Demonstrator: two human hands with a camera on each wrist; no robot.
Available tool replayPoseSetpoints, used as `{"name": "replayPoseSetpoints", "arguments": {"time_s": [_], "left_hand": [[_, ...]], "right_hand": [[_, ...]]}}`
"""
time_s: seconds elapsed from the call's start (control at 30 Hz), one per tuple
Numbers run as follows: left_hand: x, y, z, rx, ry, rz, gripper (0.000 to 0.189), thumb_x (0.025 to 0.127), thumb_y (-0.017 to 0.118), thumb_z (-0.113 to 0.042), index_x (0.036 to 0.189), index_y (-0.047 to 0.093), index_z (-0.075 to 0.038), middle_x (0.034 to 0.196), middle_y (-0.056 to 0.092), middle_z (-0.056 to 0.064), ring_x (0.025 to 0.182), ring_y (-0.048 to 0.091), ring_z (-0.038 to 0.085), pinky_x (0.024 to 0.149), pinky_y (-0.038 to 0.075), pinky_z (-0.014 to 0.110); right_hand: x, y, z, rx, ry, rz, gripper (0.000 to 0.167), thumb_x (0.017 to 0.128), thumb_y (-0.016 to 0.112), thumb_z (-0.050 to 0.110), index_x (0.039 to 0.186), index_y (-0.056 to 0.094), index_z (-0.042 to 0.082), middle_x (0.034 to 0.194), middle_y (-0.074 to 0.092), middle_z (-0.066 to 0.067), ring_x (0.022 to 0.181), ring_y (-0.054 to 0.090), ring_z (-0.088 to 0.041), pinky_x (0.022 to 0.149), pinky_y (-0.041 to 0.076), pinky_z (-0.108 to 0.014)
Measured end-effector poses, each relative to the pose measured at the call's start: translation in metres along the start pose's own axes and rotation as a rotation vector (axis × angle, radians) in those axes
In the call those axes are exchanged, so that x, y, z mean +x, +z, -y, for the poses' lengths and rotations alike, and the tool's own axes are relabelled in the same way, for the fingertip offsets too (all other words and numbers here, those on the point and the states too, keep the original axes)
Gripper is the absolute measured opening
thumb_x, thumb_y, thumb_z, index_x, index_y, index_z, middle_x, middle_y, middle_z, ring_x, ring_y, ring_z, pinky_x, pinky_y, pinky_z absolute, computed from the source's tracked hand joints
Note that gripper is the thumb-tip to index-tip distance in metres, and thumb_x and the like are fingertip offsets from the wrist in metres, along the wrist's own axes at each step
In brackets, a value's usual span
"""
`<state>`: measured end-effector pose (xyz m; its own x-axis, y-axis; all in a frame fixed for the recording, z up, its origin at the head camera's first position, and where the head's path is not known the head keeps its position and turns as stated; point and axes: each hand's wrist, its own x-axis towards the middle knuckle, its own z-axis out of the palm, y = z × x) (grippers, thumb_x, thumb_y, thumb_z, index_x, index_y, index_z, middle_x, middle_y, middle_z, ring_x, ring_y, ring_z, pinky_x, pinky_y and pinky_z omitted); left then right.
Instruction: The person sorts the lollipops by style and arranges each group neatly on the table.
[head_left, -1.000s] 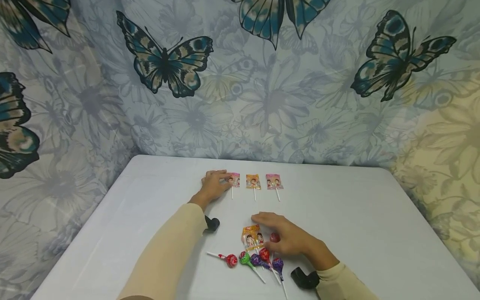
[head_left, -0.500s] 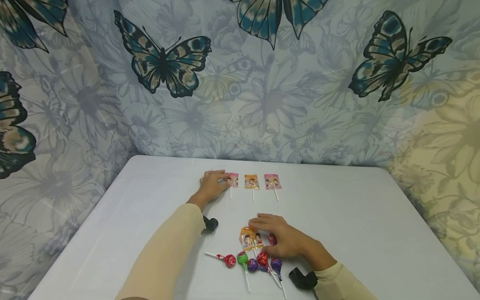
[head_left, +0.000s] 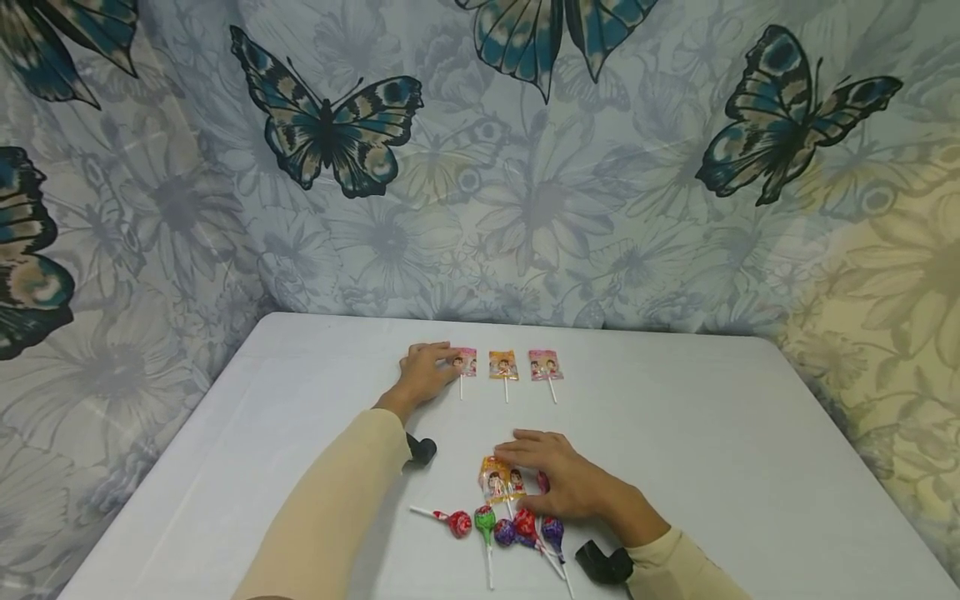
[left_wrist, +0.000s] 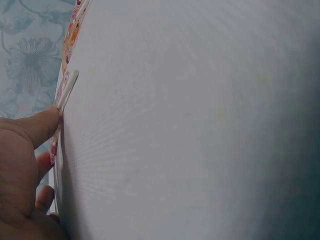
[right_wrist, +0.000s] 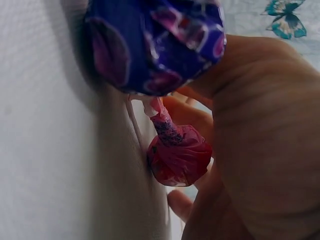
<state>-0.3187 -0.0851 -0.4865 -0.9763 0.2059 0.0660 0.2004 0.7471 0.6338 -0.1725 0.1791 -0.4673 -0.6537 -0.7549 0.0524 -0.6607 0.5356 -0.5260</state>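
At the left end of a back row, my left hand pinches the edge of a pink-wrapped flat lollipop. Its thumb lies by the white stick in the left wrist view. Nearer the front, my right hand spreads beside an orange-wrapped flat lollipop, fingertips at its upper edge and thumb near its lower corner. A red round lollipop sits under that palm, partly hidden in the head view. Close to the right wrist camera is a purple round lollipop.
An orange flat lollipop and another pink one continue the back row. In front lie round lollipops: a red one pointing left, a green one, and several red and purple ones bunched together. The white table meets a butterfly-patterned backdrop.
The green lollipop's stick has swung from pointing right to pointing toward the front. My right hand has shifted slightly left and down over the orange lollipop. My left hand stays at the pink one.
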Motion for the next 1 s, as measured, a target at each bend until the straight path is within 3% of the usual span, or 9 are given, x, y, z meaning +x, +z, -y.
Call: {"name": "replayPoseSetpoints", "arguments": {"time_s": [0.37,0.63,1.0], "left_hand": [[-0.0034,-0.0001,-0.0023,0.018,-0.011,-0.003,0.039,0.092,0.067,-0.029,0.129,0.065,-0.018,0.143,0.048,0.001,0.133,0.030,0.031,0.104,0.020,0.053],[-0.0028,-0.0005,-0.0011,0.022,-0.008,-0.001,0.040,0.092,0.067,-0.030,0.129,0.064,-0.018,0.143,0.048,0.002,0.133,0.029,0.031,0.104,0.021,0.053],[-0.0013,-0.0005,-0.0016,0.008,-0.002,-0.009,0.039,0.092,0.067,-0.030,0.129,0.064,-0.020,0.143,0.048,0.002,0.133,0.029,0.031,0.103,0.020,0.052]], "right_hand": [[0.0016,0.0037,0.0015,-0.038,-0.023,-0.016,0.058,0.086,0.072,0.037,0.139,0.055,0.017,0.139,0.051,0.006,0.135,0.034,-0.028,0.104,0.024,-0.057],[0.0012,0.0035,0.0004,-0.070,-0.083,-0.091,0.054,0.084,0.074,0.031,0.132,0.061,0.010,0.134,0.054,-0.001,0.127,0.044,-0.024,0.102,0.033,-0.053],[0.0014,0.0023,-0.0018,-0.025,-0.056,-0.136,0.055,0.083,0.076,0.027,0.133,0.060,0.010,0.136,0.053,0.000,0.127,0.045,-0.022,0.101,0.038,-0.047]]}}
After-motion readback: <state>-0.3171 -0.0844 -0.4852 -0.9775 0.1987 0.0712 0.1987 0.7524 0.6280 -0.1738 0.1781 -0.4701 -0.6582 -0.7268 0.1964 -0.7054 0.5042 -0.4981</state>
